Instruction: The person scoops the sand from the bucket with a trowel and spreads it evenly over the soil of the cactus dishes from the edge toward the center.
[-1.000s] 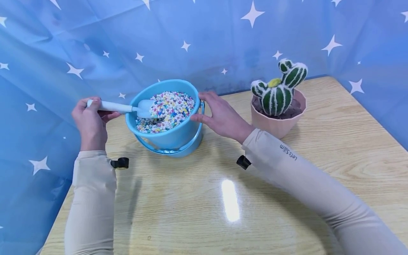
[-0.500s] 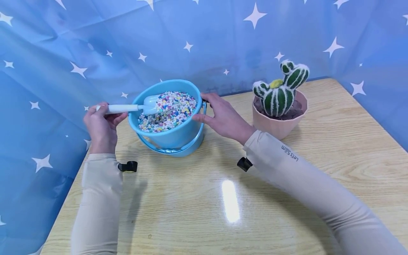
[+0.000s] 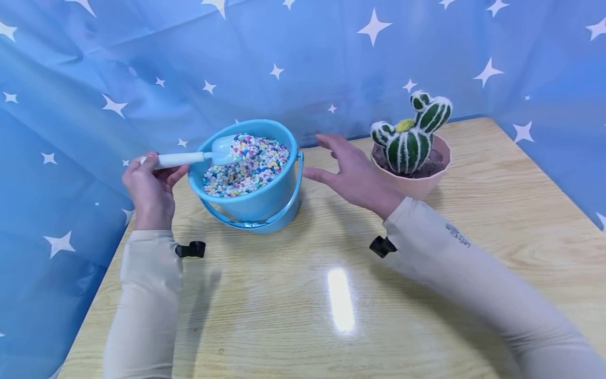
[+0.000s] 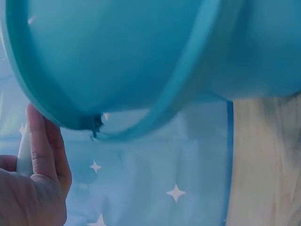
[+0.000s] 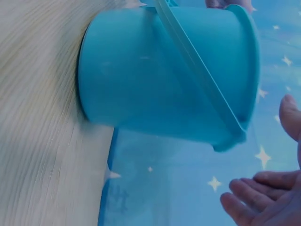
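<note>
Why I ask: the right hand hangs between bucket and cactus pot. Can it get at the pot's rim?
Probably yes. The right hand is open and holds nothing, the pot stands just beside it, and only bare table lies between.

"Lets Slim" on the right sleeve (image 3: 458, 235), upside down.

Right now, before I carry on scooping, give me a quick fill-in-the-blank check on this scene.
1. The left hand grips the handle of a white ____, loaded with colourful pebbles.
2. The pebbles fill a blue ____ whose carry handle lies down against its side.
3. The right hand hovers with spread fingers between the blue container and the pink pot that holds a ____.
4. Everything stands on a ____ table.

Missing words: scoop; bucket; cactus; wooden
</note>
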Motion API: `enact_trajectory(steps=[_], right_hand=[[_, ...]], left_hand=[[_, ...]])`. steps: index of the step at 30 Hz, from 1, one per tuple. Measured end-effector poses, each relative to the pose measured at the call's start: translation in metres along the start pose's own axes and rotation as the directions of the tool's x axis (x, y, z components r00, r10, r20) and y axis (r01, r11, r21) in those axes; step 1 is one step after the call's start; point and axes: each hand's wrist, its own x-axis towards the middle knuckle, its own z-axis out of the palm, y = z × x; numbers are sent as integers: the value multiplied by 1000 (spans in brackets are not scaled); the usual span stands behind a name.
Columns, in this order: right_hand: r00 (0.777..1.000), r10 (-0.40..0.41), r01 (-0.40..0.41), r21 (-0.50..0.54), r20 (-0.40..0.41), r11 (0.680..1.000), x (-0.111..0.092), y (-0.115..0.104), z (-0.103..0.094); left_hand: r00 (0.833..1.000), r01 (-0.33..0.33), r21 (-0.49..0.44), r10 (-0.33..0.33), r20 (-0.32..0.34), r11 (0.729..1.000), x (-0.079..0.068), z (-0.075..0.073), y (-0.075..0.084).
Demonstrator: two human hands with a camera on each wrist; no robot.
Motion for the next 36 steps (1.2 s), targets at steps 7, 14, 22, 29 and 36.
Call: enact_trajectory(steps=[7,14,22,29,36], right_hand=[[996,-46,41,-67,-78,997,-34,10,-26],[978,-69,58,-61,-197,996,-63,20,-47],[964,-44,35,-41,-261,999,-81,30,-66],[946,30,-44,-37,-323,998,-99,42,-85],[924,35,-68,-72,-380,995,-108,59,-103]], left_hand=[[999,-5,-61,7,35,998,-9,12,8],[996,1,-99,8,88,995,-18,32,9],[993,13,-99,-2,117,995,-28,53,4],[986,33,-102,-16,164,994,-34,72,0],[978,49,-69,-34,205,996,-41,86,-6]])
